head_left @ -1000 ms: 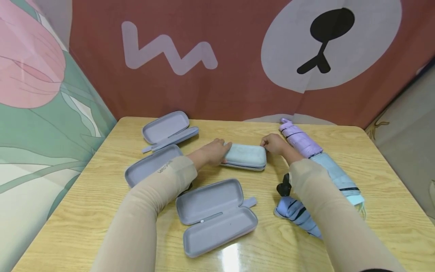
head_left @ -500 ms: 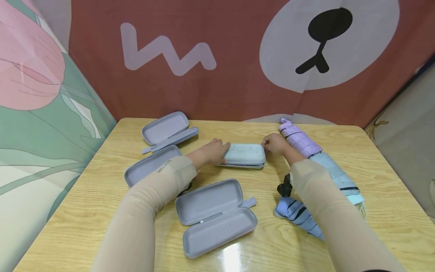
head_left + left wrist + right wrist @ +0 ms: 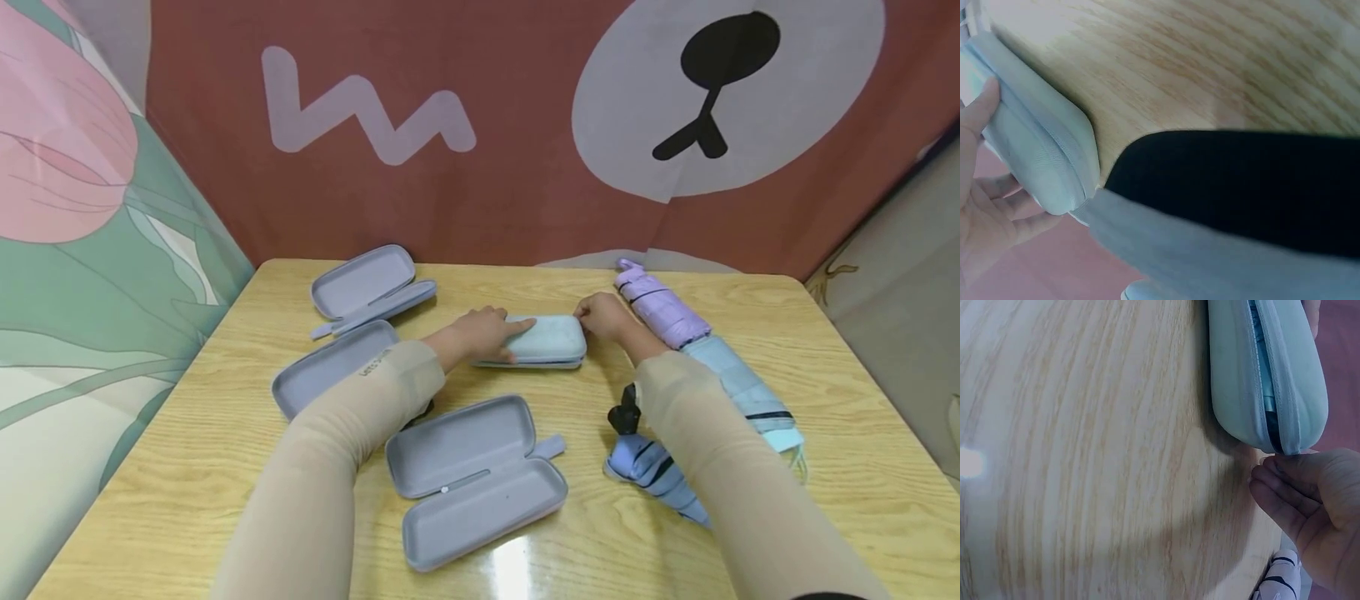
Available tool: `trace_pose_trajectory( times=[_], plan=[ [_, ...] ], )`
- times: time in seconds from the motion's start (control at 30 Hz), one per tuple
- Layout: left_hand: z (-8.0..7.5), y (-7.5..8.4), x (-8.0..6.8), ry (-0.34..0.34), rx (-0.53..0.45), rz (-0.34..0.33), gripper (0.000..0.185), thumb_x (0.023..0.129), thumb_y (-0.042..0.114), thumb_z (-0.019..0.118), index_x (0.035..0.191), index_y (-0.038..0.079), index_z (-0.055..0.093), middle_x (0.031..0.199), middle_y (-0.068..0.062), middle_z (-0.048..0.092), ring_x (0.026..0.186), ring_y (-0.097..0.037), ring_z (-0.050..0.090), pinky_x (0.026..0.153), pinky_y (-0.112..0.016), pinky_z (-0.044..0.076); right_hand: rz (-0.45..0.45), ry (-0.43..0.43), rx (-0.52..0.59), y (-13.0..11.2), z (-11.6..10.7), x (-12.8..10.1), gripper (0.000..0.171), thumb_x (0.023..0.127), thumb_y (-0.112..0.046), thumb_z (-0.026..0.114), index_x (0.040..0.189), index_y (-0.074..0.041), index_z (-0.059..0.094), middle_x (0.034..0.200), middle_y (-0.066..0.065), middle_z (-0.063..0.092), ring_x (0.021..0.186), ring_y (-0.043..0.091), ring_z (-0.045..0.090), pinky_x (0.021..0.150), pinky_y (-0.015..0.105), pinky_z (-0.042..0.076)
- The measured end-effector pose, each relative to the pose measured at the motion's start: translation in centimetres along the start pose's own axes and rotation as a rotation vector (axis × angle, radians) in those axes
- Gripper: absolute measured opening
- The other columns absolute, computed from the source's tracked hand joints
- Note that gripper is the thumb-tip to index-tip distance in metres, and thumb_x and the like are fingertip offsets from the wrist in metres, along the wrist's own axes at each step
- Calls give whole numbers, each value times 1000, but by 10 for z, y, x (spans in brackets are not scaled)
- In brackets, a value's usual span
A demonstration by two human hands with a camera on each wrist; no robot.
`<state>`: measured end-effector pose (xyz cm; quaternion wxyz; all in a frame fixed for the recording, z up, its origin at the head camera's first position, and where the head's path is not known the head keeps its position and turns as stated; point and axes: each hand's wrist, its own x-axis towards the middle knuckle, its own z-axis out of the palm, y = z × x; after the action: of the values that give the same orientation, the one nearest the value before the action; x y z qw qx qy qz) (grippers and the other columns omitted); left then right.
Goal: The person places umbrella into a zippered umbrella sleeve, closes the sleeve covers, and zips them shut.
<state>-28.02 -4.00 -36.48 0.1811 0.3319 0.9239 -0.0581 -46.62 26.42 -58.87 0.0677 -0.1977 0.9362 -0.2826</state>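
Fingers of our left hand [image 3: 483,332] now lie straighter and further across the lid of the pale blue case [image 3: 546,340] than they did half a second ago, when that hand was cupped at the case's left end; the case itself has settled a little flatter and closer to the far side of the wooden table [image 3: 840,333], with its lid lower than a second ago. We judge from this that we are pressing the case closed, with the seam nearly but not fully shut: the right wrist view shows a narrow dark gap at the end of the case [image 3: 1266,375]. Our left hand presses on the top with extended fingers while the thumb [image 3: 979,106] rests against the case's edge [image 3: 1041,156]. Our right hand [image 3: 603,317] is at the right end, fingers curled, fingertips [image 3: 1279,465] meeting just at the zipper end; whether they pinch a pull tab we cannot tell. The case sits mid-table, between three open grey cases on the left and front, the nearest being the open case [image 3: 472,479], and the folded umbrellas on the right, the lilac umbrella [image 3: 660,308] just beside our right wrist. It is a rounded, oblong hard shell with a fine woven texture and a stitched zipper band round its middle
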Motion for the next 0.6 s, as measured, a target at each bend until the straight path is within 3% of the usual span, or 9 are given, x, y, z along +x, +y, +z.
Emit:
trace_pose_trajectory(
  times=[0.07, 0.13, 0.2, 0.27, 0.4, 0.47, 0.53, 0.6],
  plan=[
    [0, 1, 0, 2, 17, -6, 70, 81, 51, 46, 138, 33, 9, 131, -13, 32, 116, -28, 33, 91, -42, 32, -7, -4, 14, 40, 14, 20, 11, 78, -14, 59, 77, -21, 66, 65, -5, 62, 56, 12, 57, 48, 29, 44],
    [0, 1, 0, -1, 24, -9, 70, 82, 50, 45, 138, 33, 8, 130, -13, 33, 116, -28, 34, 91, -42, 32, -50, 26, 18, 63, 23, 30, 8, 78, -20, 60, 75, -26, 66, 63, -9, 61, 54, 9, 57, 46, 27, 44],
    [0, 1, 0, -7, 26, -10, 69, 83, 50, 44, 139, 32, 7, 131, -13, 33, 116, -28, 34, 91, -42, 32, -48, 34, 21, 52, 19, 24, 9, 78, -21, 61, 73, -27, 65, 62, -10, 60, 54, 8, 56, 46, 26, 43],
    [0, 1, 0, -10, 24, -12, 69, 84, 49, 44, 139, 31, 7, 132, -14, 32, 117, -29, 33, 92, -43, 31, -63, 49, 27, 12, 4, 3, 12, 78, -16, 59, 71, -23, 65, 60, -8, 60, 53, 9, 55, 45, 25, 41],
    [2, -1, -1, -4, 27, -46, 68, 85, 49, 42, 139, 29, 5, 134, -14, 30, 120, -30, 30, 93, -44, 30, 21, 7, 55, -123, -49, -64, 15, 78, 1, 53, 69, -7, 62, 62, 3, 59, 57, 15, 55, 49, 26, 43],
    [4, -3, -2, -5, 26, -70, 68, 85, 49, 41, 139, 29, 4, 134, -15, 30, 120, -30, 29, 93, -44, 30, 42, -12, 75, -174, -69, -90, 14, 78, 6, 50, 69, 0, 60, 63, 8, 58, 58, 17, 55, 49, 24, 42],
    [5, -4, -1, -5, 17, -86, 68, 85, 48, 41, 139, 29, 3, 134, -15, 29, 120, -30, 29, 93, -45, 30, 75, -35, 82, -207, -82, -107, 14, 80, 8, 48, 71, 5, 58, 65, 11, 58, 61, 19, 56, 51, 21, 42],
    [5, -5, 0, -4, 4, -100, 68, 86, 47, 41, 139, 29, 3, 133, -16, 30, 119, -31, 30, 93, -46, 29, 93, -51, 89, -222, -88, -114, 13, 81, 8, 46, 75, 8, 57, 68, 14, 59, 64, 22, 57, 51, 18, 41]
  ],
)
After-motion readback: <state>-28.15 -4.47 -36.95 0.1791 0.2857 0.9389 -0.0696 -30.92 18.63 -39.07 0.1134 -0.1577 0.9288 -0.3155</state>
